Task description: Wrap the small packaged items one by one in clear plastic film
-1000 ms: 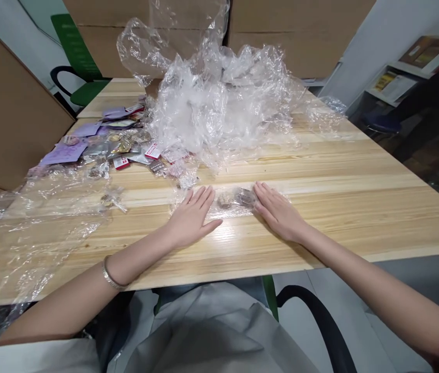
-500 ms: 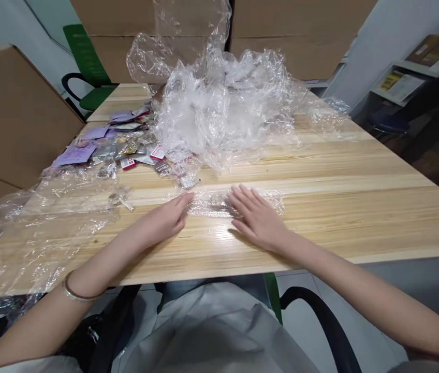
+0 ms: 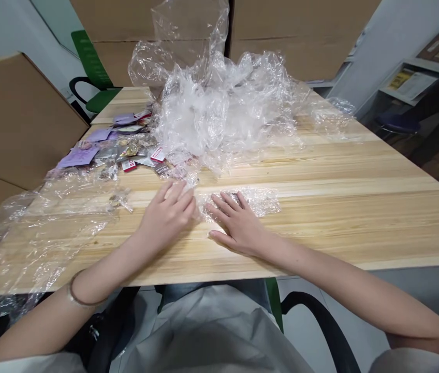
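A clear plastic bag lies crumpled and stretched sideways on the wooden table. My right hand rests flat across its middle with fingers spread, pressing on it; a small dark item shows faintly under the film by the fingertips. At the bag's left end is my left hand, its fingers bent down over the film and its thumb hidden. Just beyond the left fingers, a loose bit of clear wrap touches the edge of the packet pile.
A large heap of clear plastic film fills the table's far middle. Small packets, some purple, are piled at the left. A wide clear sheet covers the near left. Cardboard boxes stand left and behind.
My left hand has turned palm down, its fingers now bent over the bag's left end. My right hand has slid left along the bag, fingers spread wider.
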`<action>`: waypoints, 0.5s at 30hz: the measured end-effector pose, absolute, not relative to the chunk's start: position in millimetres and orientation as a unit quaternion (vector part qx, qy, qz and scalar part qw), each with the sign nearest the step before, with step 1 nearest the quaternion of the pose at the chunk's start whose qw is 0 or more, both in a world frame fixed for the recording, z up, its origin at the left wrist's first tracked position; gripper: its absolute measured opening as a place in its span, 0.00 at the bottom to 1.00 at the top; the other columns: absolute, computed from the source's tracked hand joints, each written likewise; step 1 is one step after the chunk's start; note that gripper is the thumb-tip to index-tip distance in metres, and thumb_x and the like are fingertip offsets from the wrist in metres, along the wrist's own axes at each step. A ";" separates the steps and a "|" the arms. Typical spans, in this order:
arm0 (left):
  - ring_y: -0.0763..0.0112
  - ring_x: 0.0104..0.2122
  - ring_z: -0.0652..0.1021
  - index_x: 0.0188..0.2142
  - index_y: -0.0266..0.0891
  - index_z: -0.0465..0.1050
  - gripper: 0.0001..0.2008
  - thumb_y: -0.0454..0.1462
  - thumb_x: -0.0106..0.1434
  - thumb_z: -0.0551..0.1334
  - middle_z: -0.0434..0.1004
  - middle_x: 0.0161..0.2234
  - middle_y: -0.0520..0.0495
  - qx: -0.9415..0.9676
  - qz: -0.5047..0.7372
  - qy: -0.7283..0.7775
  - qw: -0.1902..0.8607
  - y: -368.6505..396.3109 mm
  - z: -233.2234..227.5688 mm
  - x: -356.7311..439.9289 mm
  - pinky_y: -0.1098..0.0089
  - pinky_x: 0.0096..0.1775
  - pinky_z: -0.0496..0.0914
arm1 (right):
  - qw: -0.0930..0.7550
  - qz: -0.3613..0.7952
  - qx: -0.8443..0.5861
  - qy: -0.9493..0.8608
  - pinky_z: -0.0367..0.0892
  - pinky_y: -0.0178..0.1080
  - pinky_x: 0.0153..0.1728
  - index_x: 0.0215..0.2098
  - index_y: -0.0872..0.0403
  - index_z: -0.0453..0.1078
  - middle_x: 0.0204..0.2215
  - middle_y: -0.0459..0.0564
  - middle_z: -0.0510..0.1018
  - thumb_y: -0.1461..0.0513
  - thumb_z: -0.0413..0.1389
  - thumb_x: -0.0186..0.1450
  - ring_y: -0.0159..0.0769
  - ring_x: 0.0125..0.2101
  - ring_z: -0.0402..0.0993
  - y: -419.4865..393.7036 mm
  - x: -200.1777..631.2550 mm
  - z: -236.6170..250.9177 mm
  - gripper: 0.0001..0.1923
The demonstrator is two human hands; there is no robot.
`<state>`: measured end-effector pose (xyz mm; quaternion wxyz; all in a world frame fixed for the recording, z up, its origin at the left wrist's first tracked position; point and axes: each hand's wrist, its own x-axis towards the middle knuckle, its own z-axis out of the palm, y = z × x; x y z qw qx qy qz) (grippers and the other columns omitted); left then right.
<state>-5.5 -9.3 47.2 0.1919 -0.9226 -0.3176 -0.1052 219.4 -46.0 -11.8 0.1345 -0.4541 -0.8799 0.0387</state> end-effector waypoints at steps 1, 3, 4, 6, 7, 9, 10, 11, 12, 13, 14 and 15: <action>0.53 0.60 0.71 0.44 0.36 0.75 0.16 0.30 0.71 0.49 0.78 0.52 0.39 -0.925 -0.125 -0.299 0.200 -6.7 46.3 6.4 0.49 0.60 0.62 | 0.137 0.040 -0.453 -0.880 0.38 0.63 0.66 0.69 0.52 0.55 0.69 0.56 0.55 0.44 0.44 0.72 0.53 0.69 0.46 -46.2 218.8 -12.0 0.34; 0.55 0.64 0.66 0.43 0.37 0.75 0.15 0.31 0.72 0.49 0.75 0.56 0.40 -0.935 -0.142 -0.264 0.188 0.4 40.4 34.0 0.49 0.64 0.57 | 0.140 0.040 -0.453 -0.879 0.38 0.64 0.66 0.67 0.54 0.60 0.68 0.57 0.59 0.46 0.44 0.72 0.53 0.68 0.46 -46.3 217.6 -11.8 0.32; 0.55 0.65 0.64 0.43 0.37 0.74 0.14 0.31 0.72 0.49 0.71 0.60 0.40 -0.941 -0.143 -0.254 0.172 4.3 35.7 48.1 0.49 0.65 0.55 | 0.138 0.040 -0.454 -0.879 0.38 0.64 0.66 0.65 0.55 0.63 0.66 0.58 0.62 0.48 0.45 0.72 0.53 0.68 0.48 -46.2 217.1 -11.6 0.29; 0.56 0.67 0.59 0.44 0.40 0.73 0.12 0.33 0.72 0.50 0.63 0.65 0.43 -0.936 -0.175 -0.274 0.131 10.3 24.7 72.8 0.48 0.67 0.52 | 0.130 0.040 -0.458 -0.878 0.38 0.63 0.66 0.60 0.57 0.68 0.62 0.59 0.68 0.54 0.46 0.72 0.53 0.66 0.53 -45.8 216.7 -12.0 0.24; 0.55 0.68 0.58 0.46 0.41 0.72 0.11 0.33 0.72 0.51 0.60 0.67 0.43 -0.923 -0.200 -0.310 0.112 11.9 19.4 82.1 0.47 0.67 0.51 | 0.126 0.042 -0.460 -0.878 0.39 0.63 0.66 0.59 0.58 0.69 0.60 0.61 0.70 0.57 0.46 0.72 0.53 0.64 0.55 -45.5 216.8 -12.7 0.23; 0.53 0.67 0.58 0.52 0.41 0.68 0.12 0.34 0.71 0.53 0.58 0.67 0.39 -0.882 -0.248 -0.394 0.076 11.9 11.0 93.2 0.45 0.66 0.52 | 0.118 0.046 -0.461 -0.878 0.42 0.62 0.66 0.58 0.62 0.69 0.58 0.63 0.71 0.61 0.46 0.71 0.53 0.62 0.59 -44.8 217.1 -15.3 0.22; 0.51 0.65 0.60 0.54 0.39 0.67 0.14 0.34 0.70 0.55 0.60 0.65 0.36 -0.863 -0.263 -0.428 0.057 10.6 8.1 95.3 0.45 0.64 0.54 | 0.115 0.047 -0.460 -0.879 0.44 0.61 0.66 0.58 0.63 0.70 0.57 0.64 0.72 0.61 0.46 0.71 0.53 0.61 0.61 -44.3 216.8 -17.1 0.22; 0.50 0.64 0.63 0.55 0.36 0.66 0.15 0.34 0.70 0.56 0.62 0.63 0.33 -0.850 -0.270 -0.451 0.035 8.7 6.0 95.4 0.46 0.63 0.57 | 0.111 0.044 -0.459 -0.880 0.45 0.60 0.65 0.57 0.65 0.70 0.56 0.66 0.72 0.62 0.46 0.71 0.53 0.61 0.62 -43.9 216.0 -18.9 0.22; 0.50 0.61 0.66 0.55 0.34 0.66 0.16 0.35 0.69 0.57 0.64 0.60 0.31 -0.843 -0.273 -0.464 0.005 6.6 4.5 94.3 0.48 0.61 0.61 | 0.108 0.038 -0.459 -0.881 0.47 0.59 0.65 0.57 0.67 0.70 0.55 0.67 0.73 0.64 0.46 0.70 0.53 0.60 0.63 -43.4 214.5 -20.4 0.22; 0.52 0.58 0.69 0.54 0.33 0.67 0.15 0.35 0.69 0.57 0.67 0.57 0.31 -0.837 -0.278 -0.470 -0.034 4.3 3.2 92.4 0.51 0.59 0.64 | 0.105 0.029 -0.460 -0.881 0.50 0.58 0.65 0.57 0.68 0.70 0.55 0.68 0.73 0.66 0.46 0.70 0.54 0.60 0.64 -43.1 212.5 -21.5 0.22; 0.55 0.55 0.72 0.52 0.32 0.68 0.13 0.35 0.70 0.55 0.70 0.53 0.32 -0.830 -0.286 -0.472 -0.081 1.9 1.9 90.1 0.54 0.57 0.67 | 0.102 0.017 -0.462 -0.881 0.53 0.56 0.64 0.56 0.70 0.70 0.54 0.69 0.74 0.67 0.45 0.70 0.54 0.60 0.65 -43.0 210.2 -21.7 0.22; 0.59 0.53 0.74 0.51 0.33 0.69 0.13 0.35 0.71 0.53 0.72 0.51 0.35 -0.823 -0.295 -0.469 -0.129 -0.4 0.5 87.7 0.58 0.56 0.69 | 0.101 0.004 -0.466 -0.879 0.56 0.55 0.63 0.56 0.71 0.70 0.54 0.70 0.74 0.69 0.45 0.69 0.54 0.59 0.66 -43.3 208.0 -20.9 0.22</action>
